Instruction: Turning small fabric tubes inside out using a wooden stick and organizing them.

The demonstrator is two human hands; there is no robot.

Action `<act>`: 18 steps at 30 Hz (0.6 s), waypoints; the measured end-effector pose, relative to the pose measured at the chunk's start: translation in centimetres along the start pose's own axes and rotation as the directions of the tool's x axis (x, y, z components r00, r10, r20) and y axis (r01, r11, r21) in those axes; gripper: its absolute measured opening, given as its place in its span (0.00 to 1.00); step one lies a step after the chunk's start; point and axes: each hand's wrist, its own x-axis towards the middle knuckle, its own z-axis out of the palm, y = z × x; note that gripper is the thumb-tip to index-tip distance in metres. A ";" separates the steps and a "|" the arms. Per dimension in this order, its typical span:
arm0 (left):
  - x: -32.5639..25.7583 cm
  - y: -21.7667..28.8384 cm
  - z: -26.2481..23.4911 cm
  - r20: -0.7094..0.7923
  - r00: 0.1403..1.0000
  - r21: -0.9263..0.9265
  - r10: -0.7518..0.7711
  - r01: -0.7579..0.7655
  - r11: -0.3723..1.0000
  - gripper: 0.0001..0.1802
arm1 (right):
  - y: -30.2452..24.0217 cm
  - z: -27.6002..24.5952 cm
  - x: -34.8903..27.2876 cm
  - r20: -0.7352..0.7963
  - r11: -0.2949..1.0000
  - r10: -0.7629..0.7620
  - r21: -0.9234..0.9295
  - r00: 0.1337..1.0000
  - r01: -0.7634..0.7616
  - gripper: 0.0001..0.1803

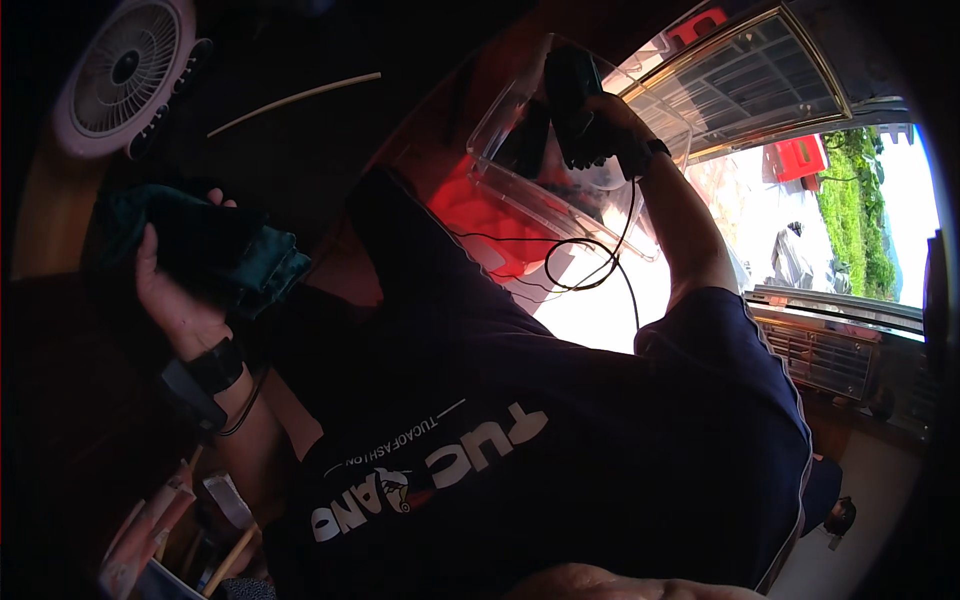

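At the left, my left hand [182, 305] is closed around a folded dark green velvety cloth [268, 262], its thumb and fingertips showing at the edges. My right hand [624, 128] reaches out to the far right, over a clear plastic bin [490, 178]. It grips a dark folded bundle [572, 85] that looks like the same green cloth. Deep shadow hides most of its fingers. Inside the bin, beside that bundle, lies another dark piece [527, 140]. From my right wrist hangs a thin black cord [583, 288], looped in front of the bin.
A pink-and-white fan [128, 68] stands at the far left, with a pale thin stick [300, 100] right of it. Red plastic [490, 222] shows under the bin. A metal-framed door panel [740, 80] stands beside the bright opening. Sticks and packages [230, 500] lie lower left.
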 end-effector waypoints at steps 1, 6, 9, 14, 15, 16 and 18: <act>0.1 -0.1 0.0 0.002 1.000 0.005 -0.007 0.007 1.000 0.33 | 0.0 -0.7 -0.3 -0.008 1.000 -0.004 0.005 1.000 0.004 0.11; -0.9 -0.2 1.2 -0.143 0.986 0.061 0.091 -0.083 0.995 0.33 | -4.9 5.4 -4.3 0.231 0.990 -0.141 0.046 0.963 0.134 0.12; 1.7 -1.5 1.1 -0.023 0.998 -0.025 0.066 -0.066 0.998 0.33 | -6.4 9.7 -5.2 0.308 0.921 -0.388 0.145 0.868 0.361 0.19; 0.1 -2.2 5.0 -0.274 0.950 -0.001 0.150 -0.156 0.988 0.20 | -12.9 24.1 -13.9 0.506 0.907 -0.395 0.346 0.767 0.239 0.21; 0.3 -2.3 4.5 -0.278 0.946 -0.001 0.168 -0.175 0.984 0.20 | -13.6 26.1 -15.1 0.630 0.895 -0.407 0.420 0.662 0.150 0.22; 1.0 -2.6 3.6 -0.210 0.967 -0.080 0.143 -0.163 0.983 0.19 | -13.9 28.1 -15.9 0.735 0.881 -0.420 0.470 0.531 0.046 0.23; 1.2 -2.6 3.7 -0.130 0.984 -0.153 0.124 -0.144 0.978 0.18 | -13.0 31.6 -17.0 0.650 0.800 -0.599 0.510 0.468 0.315 0.23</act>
